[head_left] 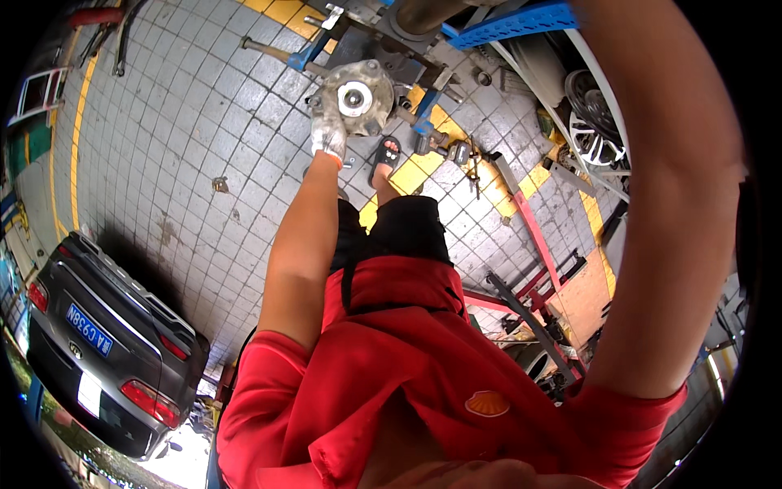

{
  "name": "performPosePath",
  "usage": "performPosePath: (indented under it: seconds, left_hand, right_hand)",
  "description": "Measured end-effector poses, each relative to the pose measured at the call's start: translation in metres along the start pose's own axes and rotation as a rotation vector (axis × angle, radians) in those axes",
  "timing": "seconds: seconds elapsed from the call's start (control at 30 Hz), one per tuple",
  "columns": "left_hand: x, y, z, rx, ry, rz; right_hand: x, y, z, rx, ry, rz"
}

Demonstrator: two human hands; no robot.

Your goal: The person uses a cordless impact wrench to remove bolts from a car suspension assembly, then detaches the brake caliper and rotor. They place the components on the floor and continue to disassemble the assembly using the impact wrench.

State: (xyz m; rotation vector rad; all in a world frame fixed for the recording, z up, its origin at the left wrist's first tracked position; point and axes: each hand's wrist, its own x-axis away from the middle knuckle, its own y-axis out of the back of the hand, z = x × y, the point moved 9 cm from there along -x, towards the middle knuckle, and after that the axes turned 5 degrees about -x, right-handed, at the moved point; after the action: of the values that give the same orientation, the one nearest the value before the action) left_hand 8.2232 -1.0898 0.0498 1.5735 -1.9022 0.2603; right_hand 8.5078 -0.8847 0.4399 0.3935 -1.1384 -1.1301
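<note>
My left hand, in a dirty white work glove with an orange cuff, grips the left side of a rough grey metal housing. A bright ring with a dark hole sits in the housing's middle. The housing lies at the front of a blue-legged metal stand that carries a thick round metal column. My right arm is raised along the right side and leaves the picture at the top, so its hand is out of sight.
A dark cordless power tool is right of my sandalled foot. A red metal frame stands on the right, near a rack with wheel rims. A grey car is parked at the lower left on the tiled floor.
</note>
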Motion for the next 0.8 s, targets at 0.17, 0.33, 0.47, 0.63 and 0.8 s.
performPosePath:
  seconds: [0.17, 0.33, 0.47, 0.63, 0.8]
  left_hand:
    - [-0.004, -0.005, 0.027, -0.183, 0.002, -0.009]
    - [0.01, 0.007, 0.02, -0.338, 0.011, -0.07]
    - [0.005, 0.001, 0.023, -0.281, -0.101, -0.086]
    - [0.0, -0.016, 0.032, -0.183, -0.036, 0.056]
    - [-0.004, 0.014, 0.032, -0.149, 0.045, -0.037]
  right_hand:
    - [0.113, -0.11, 0.072, 0.49, 0.564, -0.374]
    - [0.236, -0.127, 0.037, 0.589, 0.858, -0.627]
    - [0.276, -0.101, -0.062, 0.487, 0.701, -0.971]
    - [0.232, -0.065, -0.205, -0.509, 0.211, -1.066]
    - [0.186, -0.165, -0.226, -1.378, -0.012, -1.154]
